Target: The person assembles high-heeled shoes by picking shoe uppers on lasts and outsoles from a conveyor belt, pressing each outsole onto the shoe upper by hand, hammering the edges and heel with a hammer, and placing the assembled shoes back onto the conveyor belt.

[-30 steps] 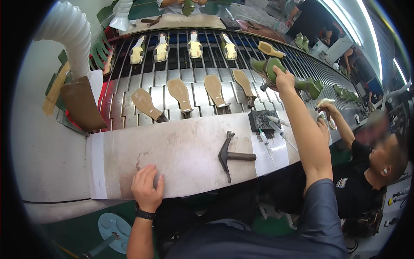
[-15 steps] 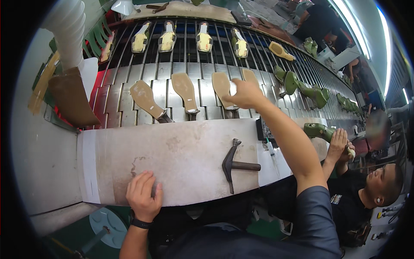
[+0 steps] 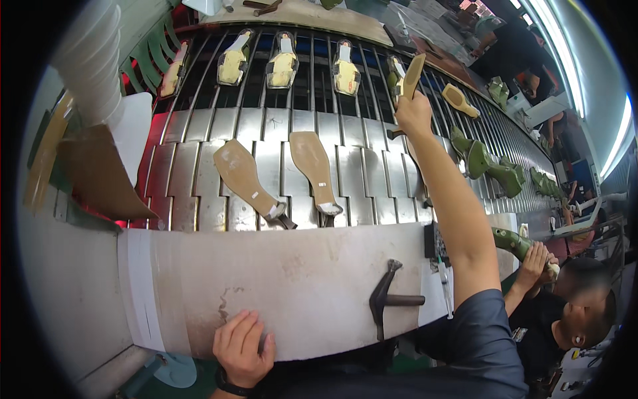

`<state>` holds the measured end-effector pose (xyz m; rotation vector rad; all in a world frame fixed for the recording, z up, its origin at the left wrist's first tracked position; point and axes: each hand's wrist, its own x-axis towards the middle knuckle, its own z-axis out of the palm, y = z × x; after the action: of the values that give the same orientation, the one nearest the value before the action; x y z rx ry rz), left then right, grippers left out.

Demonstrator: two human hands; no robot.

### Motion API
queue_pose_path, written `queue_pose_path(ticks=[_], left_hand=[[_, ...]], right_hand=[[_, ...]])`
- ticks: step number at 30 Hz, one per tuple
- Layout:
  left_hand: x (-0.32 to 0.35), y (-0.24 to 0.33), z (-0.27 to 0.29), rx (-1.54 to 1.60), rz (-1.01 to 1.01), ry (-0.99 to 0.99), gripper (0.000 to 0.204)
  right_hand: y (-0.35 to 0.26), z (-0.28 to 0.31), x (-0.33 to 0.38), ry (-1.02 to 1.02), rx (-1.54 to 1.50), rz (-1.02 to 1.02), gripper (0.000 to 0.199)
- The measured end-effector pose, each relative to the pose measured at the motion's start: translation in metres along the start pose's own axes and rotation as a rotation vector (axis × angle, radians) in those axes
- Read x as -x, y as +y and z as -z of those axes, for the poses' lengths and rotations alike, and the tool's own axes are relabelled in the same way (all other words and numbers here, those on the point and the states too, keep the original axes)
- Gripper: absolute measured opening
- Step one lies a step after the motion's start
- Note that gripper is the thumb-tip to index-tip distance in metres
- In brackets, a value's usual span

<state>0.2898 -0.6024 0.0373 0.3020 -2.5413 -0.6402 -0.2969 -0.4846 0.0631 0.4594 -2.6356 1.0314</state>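
My right hand (image 3: 413, 114) reaches out over the conveyor, closed around a tan heeled shoe sole (image 3: 412, 74) that stands tilted up from its grip. Two more tan shoe soles, one at left (image 3: 238, 167) and one beside it (image 3: 310, 159), lie on the metal slats with their heels toward me. Another is mostly hidden behind my right forearm. On the near edge of the worktable (image 3: 319, 259) rests my left hand (image 3: 242, 347), palm down, its fingers stretched out and holding nothing. A hammer (image 3: 380, 299) with a dark head lies to its right.
Shoe lasts with cream bottoms (image 3: 282, 68) stand in a row on the far rods. Green lasts (image 3: 477, 158) sit on the conveyor at right. A syringe (image 3: 445, 286) lies beside a black box (image 3: 435, 241). At right, a co-worker's hands (image 3: 531, 266) hold a green last.
My right hand has taken hold of a sole from the slats and lifted it away, farther out. My left hand still rests on the table. The whole view has shifted somewhat.
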Motion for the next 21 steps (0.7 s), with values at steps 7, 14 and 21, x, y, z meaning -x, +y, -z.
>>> queue_pose_path(ticks=[7, 14, 21], left_hand=[[-0.010, 0.012, 0.012, -0.041, 0.016, -0.029, 0.018], [0.000, 0.014, 0.015, -0.054, 0.012, 0.017, 0.017], [0.006, 0.003, 0.011, 0.011, -0.072, 0.066, 0.024]], right_hand=[[-0.041, -0.102, -0.082, -0.274, 0.434, 0.160, 0.092], [-0.079, -0.127, -0.051, -0.223, 0.527, 0.017, 0.107], [-0.123, 0.028, 0.027, -0.343, 0.310, -0.017, 0.078]])
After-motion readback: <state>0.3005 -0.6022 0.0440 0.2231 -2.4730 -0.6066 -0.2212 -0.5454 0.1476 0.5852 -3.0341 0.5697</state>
